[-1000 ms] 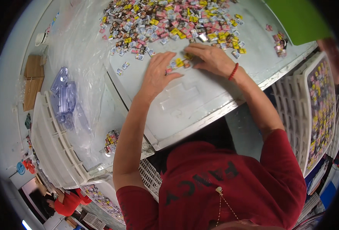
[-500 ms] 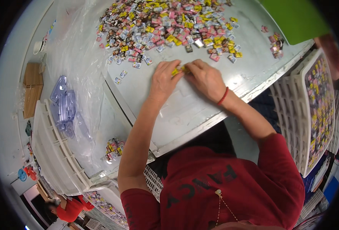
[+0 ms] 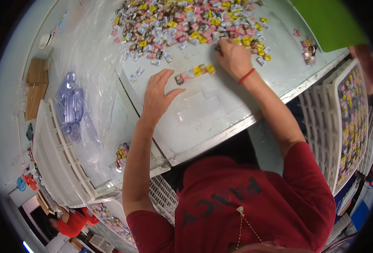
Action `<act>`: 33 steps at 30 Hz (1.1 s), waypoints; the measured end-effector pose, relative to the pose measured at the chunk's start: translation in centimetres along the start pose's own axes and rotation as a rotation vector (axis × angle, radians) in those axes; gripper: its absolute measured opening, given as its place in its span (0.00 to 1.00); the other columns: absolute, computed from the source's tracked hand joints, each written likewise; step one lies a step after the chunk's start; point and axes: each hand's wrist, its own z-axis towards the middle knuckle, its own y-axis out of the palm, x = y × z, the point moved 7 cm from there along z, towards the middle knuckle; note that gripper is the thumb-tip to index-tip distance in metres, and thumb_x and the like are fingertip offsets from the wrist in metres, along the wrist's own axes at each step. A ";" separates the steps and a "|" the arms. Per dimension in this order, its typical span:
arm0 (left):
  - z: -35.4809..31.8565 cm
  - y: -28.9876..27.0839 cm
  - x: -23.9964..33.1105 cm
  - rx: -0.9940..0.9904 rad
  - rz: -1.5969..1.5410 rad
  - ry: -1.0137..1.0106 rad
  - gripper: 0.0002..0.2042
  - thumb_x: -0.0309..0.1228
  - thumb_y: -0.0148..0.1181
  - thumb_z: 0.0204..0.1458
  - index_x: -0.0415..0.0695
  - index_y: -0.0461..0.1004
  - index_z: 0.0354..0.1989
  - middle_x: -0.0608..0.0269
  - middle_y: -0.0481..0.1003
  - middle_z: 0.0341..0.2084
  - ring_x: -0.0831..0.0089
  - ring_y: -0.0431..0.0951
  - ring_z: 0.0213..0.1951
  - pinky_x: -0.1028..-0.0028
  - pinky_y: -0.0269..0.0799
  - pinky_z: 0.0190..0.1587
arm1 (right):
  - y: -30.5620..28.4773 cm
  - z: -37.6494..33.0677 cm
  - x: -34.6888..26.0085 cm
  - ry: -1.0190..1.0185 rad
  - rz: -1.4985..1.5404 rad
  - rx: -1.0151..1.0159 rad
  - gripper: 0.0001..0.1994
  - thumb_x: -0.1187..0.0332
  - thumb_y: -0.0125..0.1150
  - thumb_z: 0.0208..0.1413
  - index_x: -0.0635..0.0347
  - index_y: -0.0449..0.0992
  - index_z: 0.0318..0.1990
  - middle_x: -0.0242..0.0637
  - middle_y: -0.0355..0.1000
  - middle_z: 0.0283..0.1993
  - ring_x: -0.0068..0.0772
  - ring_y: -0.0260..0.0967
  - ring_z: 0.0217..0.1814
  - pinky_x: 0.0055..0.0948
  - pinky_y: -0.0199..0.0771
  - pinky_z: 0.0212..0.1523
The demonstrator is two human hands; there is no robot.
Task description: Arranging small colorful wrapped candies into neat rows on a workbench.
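A short row of small coloured block-like pieces (image 3: 195,73) in dark, pink and yellow lies on the pale tabletop. My left hand (image 3: 157,95) is beside the row's left end, thumb and fingers apart, holding nothing. Beyond the row's right end, my right hand (image 3: 234,59) is at the near edge of a big loose pile of similar pieces (image 3: 195,25). Its fingers are bent together around something dark, too hidden to name. Nearer me lies a clear plastic tray (image 3: 199,105) with a stepped outline.
Clear plastic sheeting (image 3: 89,46) and stacked clear plastic trays (image 3: 71,109) are on the left. White crates (image 3: 327,122) of pieces stand at right, below a green panel (image 3: 330,21). A small cluster of pieces (image 3: 308,50) sits near it. Another person in red (image 3: 72,223) is far left.
My hands have parted from their pinch over yellow pieces. The left moved left and opened; the right moved away to the pile's edge. The row of pieces now shows between them.
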 end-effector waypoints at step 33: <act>1.5 3.3 0.2 -0.131 -0.116 -0.045 0.22 0.29 0.67 0.45 0.44 0.73 0.51 0.57 0.74 0.49 0.63 0.73 0.50 0.69 0.70 0.51 | -0.2 -3.0 -3.5 -0.487 0.202 -0.244 0.21 0.64 0.65 0.48 0.52 0.72 0.52 0.32 0.71 0.46 0.37 0.75 0.38 0.33 0.76 0.35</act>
